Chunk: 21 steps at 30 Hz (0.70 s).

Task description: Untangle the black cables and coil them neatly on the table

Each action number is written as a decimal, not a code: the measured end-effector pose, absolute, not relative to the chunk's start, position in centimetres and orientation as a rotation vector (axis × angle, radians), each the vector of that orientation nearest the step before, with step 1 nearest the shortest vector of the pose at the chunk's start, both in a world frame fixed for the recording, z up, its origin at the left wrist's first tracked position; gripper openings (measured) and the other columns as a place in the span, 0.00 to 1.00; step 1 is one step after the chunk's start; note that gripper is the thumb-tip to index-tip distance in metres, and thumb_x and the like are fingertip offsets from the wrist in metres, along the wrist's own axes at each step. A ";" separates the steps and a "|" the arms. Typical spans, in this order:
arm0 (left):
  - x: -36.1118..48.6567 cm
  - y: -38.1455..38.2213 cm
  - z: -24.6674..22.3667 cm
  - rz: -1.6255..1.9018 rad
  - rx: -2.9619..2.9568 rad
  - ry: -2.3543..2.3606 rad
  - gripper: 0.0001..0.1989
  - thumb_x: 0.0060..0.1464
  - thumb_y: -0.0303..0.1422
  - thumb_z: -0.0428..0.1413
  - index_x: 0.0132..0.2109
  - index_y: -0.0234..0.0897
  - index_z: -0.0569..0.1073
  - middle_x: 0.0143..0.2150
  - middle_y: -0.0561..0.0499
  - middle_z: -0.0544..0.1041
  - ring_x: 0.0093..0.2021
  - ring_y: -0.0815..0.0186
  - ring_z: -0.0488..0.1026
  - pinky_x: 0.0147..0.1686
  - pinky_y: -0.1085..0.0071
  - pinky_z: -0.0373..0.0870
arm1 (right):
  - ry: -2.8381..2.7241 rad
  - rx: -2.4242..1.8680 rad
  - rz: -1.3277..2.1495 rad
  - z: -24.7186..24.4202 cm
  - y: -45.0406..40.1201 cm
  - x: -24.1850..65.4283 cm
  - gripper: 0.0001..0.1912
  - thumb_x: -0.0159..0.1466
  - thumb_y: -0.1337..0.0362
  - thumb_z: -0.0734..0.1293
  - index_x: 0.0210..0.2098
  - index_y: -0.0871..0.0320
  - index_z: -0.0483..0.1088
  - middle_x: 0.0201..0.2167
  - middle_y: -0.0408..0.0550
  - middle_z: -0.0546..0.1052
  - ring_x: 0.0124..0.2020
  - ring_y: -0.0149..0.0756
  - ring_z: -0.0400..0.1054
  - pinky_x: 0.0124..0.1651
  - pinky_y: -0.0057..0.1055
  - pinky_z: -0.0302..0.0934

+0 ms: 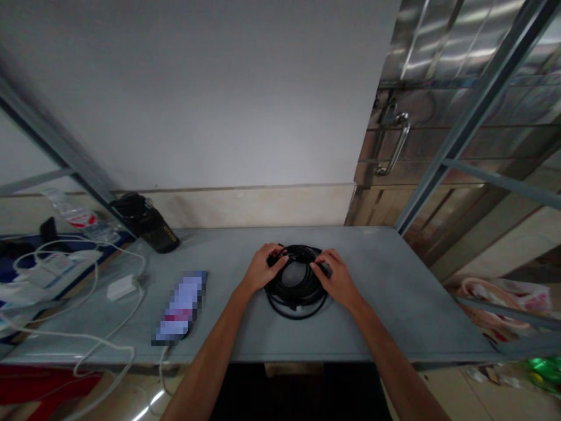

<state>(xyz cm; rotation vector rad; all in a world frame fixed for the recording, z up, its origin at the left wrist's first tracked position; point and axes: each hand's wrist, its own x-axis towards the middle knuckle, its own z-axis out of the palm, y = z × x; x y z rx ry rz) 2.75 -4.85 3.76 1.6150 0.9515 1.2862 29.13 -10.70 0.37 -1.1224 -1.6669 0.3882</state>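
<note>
A coil of black cable [298, 295] lies on the grey tabletop [372, 327], its loops stacked in a ring with one looser loop along the near side. My left hand [266, 266] is closed around the upper left of the ring, thumb on top. On the upper right, my right hand [335, 273] grips the same coil, with thumb and fingertips on the loops. Something small and dark shows beneath each hand, but I cannot make out its shape. A small pale piece shows on the cable's near side.
Left of my arm lies a phone [180, 309] with a white cable plugged in. A white charger [121, 287], black bottle [151, 225] and clear plastic bottle [79, 216] are farther left. Metal posts [456, 134] rise at both sides, and a wall [228, 105] stands behind.
</note>
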 end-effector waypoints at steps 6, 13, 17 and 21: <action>2.4 -4.4 3.3 1.191 1.853 1.091 0.06 0.60 0.36 0.73 0.44 0.45 0.87 0.42 0.46 0.84 0.44 0.53 0.76 0.50 0.59 0.71 | -1.779 -1.067 0.239 1.2 -11.5 28.8 0.08 0.76 0.54 0.71 0.48 0.50 0.74 0.50 0.54 0.76 0.55 0.49 0.73 0.62 0.50 0.69; 2.2 -4.4 3.5 1.080 2.216 1.153 0.07 0.72 0.37 0.61 0.50 0.43 0.82 0.44 0.47 0.84 0.47 0.55 0.79 0.50 0.57 0.74 | -2.157 -0.912 0.138 2.2 -13.1 27.2 0.24 0.71 0.42 0.77 0.51 0.54 0.73 0.52 0.55 0.79 0.55 0.52 0.73 0.62 0.54 0.64; 2.2 -4.4 3.5 1.084 2.261 1.140 0.06 0.73 0.37 0.61 0.50 0.42 0.82 0.43 0.48 0.84 0.46 0.56 0.78 0.49 0.58 0.74 | -2.261 -0.920 0.110 2.0 -13.2 26.6 0.36 0.63 0.28 0.76 0.46 0.54 0.74 0.43 0.50 0.81 0.48 0.51 0.75 0.62 0.55 0.62; 2.2 -4.3 3.3 1.141 2.233 1.137 0.06 0.72 0.37 0.62 0.50 0.42 0.82 0.43 0.48 0.84 0.45 0.57 0.78 0.49 0.59 0.75 | -2.291 -0.922 0.071 1.8 -12.9 26.6 0.42 0.58 0.23 0.76 0.46 0.55 0.75 0.43 0.51 0.82 0.49 0.52 0.76 0.63 0.55 0.61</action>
